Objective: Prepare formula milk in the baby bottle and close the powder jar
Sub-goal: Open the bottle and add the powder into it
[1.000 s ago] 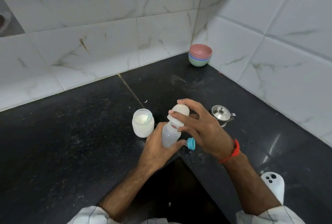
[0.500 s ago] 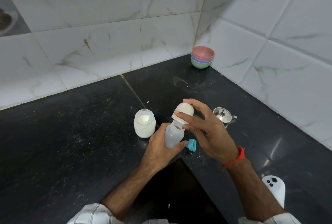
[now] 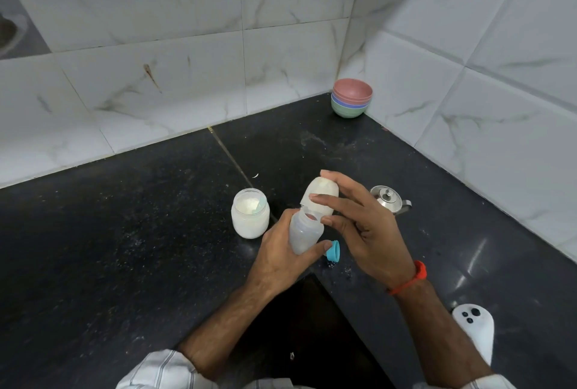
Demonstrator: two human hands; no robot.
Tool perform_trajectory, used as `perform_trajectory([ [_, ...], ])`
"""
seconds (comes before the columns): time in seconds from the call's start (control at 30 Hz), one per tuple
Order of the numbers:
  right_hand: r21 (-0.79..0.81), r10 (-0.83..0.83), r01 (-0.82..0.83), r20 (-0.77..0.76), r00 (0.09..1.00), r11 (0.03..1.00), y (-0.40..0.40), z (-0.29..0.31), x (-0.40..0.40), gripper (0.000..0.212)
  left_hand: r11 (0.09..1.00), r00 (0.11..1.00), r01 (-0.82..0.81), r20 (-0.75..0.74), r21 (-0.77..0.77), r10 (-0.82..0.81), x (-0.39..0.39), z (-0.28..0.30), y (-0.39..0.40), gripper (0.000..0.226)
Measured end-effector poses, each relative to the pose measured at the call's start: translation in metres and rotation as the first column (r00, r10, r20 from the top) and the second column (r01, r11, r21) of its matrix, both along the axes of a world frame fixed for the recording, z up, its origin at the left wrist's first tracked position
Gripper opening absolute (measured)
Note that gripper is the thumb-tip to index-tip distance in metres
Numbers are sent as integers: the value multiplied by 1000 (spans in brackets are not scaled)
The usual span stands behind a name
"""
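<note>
— Marble-veined white tiles meet in a corner behind a black speckled bench (image 3: 131, 232). What are the hands doing over it?

— Starting with the left hand (image 3: 281, 254): its fingers and thumb are wrapped round the body of the baby bottle (image 3: 304, 231), holding it up off the bench, tilted a little to the right at the top. The bottle's mouth is uncovered.

— And the other one?

— The right hand (image 3: 365, 232) pinches the bottle's pale domed cap (image 3: 321, 193) between curled fingertips and thumb, just above the bottle's mouth and tilted, with a gap showing on the near side. A red band (image 3: 412, 278) sits on that wrist.

— What lies close by?

— A small blue cap (image 3: 333, 252) on the bench, just beside the left thumb. To the left, the powder jar (image 3: 249, 217) stands upright and open, white powder and a pale scoop inside.

— Further out?

— A steel lidded pot (image 3: 390, 199) behind the right hand, partly hidden. A stack of bowls (image 3: 352, 101), pink on top, sits in the far corner. At the lower right edge is a white device (image 3: 474, 329) with dark lenses.
</note>
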State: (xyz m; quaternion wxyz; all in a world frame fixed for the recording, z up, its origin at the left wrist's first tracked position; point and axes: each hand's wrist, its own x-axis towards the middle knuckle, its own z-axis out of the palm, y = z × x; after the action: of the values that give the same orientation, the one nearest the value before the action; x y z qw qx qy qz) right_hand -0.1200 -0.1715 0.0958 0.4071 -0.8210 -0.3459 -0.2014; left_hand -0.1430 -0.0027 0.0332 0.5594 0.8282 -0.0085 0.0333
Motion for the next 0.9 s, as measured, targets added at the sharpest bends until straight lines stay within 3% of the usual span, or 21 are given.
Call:
perform_trajectory([
  [0.4, 45, 18, -20, 28, 999, 999, 1, -1, -4, 48, 1000, 1000, -2, -1, -1, 2, 3, 0, -3, 63],
  [0.9, 77, 33, -29, -46, 998, 997, 2, -2, -7, 39, 1000, 1000, 18, -18, -22, -19, 3, -1, -7, 74],
])
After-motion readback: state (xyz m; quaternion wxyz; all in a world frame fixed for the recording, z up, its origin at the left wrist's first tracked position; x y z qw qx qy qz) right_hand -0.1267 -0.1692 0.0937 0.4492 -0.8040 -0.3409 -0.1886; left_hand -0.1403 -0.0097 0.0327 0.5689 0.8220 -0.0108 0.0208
